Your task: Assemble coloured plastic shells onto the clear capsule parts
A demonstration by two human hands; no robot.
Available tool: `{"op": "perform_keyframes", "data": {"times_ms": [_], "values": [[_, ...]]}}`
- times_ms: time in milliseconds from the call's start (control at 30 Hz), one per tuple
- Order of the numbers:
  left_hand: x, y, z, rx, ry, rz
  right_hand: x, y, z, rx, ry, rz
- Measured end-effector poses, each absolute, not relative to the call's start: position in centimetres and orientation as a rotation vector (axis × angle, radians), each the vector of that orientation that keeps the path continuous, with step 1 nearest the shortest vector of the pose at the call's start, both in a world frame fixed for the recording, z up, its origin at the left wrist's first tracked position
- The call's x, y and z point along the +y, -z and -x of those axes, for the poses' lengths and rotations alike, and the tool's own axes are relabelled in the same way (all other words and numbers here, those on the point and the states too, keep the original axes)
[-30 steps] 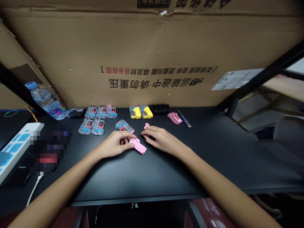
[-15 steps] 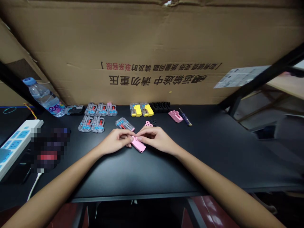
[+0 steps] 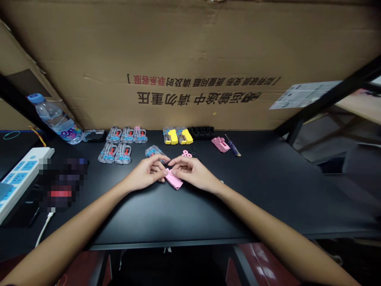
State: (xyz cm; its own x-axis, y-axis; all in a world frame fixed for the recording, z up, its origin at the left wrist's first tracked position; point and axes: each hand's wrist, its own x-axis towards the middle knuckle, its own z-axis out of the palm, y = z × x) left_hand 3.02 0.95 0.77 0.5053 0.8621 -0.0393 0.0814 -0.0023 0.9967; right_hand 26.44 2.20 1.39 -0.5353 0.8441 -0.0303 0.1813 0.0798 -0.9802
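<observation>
Between my two hands is a pink plastic casing piece (image 3: 174, 180), tilted with its lower end toward me. My left hand (image 3: 145, 172) pinches its upper left edge with the thumb, fingers curled behind. From the other side my right hand (image 3: 196, 174) grips the upper end, its thumb on the pink face. Just beyond the left fingers lies a clear plastic piece with blue parts (image 3: 154, 151), partly hidden. Small pink rings (image 3: 187, 153) and black rings (image 3: 193, 151) lie past the right hand.
Clear casings with red parts (image 3: 115, 153) stand in rows at the left back. Behind are yellow-and-clear pieces (image 3: 171, 136), black parts (image 3: 201, 132), another pink casing (image 3: 220, 144) and a screwdriver (image 3: 233, 145). A water bottle (image 3: 59, 121) and power strip (image 3: 22, 178) are at left; cardboard (image 3: 190, 47) walls the back.
The view has shifted slightly. Both hands keep the pink piece in nearly the same place, with the fingertips moved a little over its upper end.
</observation>
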Motion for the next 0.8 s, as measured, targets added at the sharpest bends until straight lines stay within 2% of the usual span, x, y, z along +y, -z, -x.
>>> {"op": "perform_keyframes", "data": {"times_ms": [300, 567, 700, 800], "values": [[1.0, -0.9, -3.0, 0.852, -0.763, -1.461, 2.3, -0.9, -26.4, -1.793, -1.439, 0.968], [1.7, -1.1, -2.5, 0.793, -0.828, -1.361, 2.7, -2.0, -28.0, -2.244, -0.88, 0.682], [1.3, -1.8, -2.5, 0.789, -0.779, -1.379, 2.7, -2.1, -28.1, -2.283, -0.762, 0.598], [0.9, -2.7, -2.3, 0.903, -0.818, -1.641, 2.7, -2.0, -28.1, -2.228, -0.762, 0.63]]}}
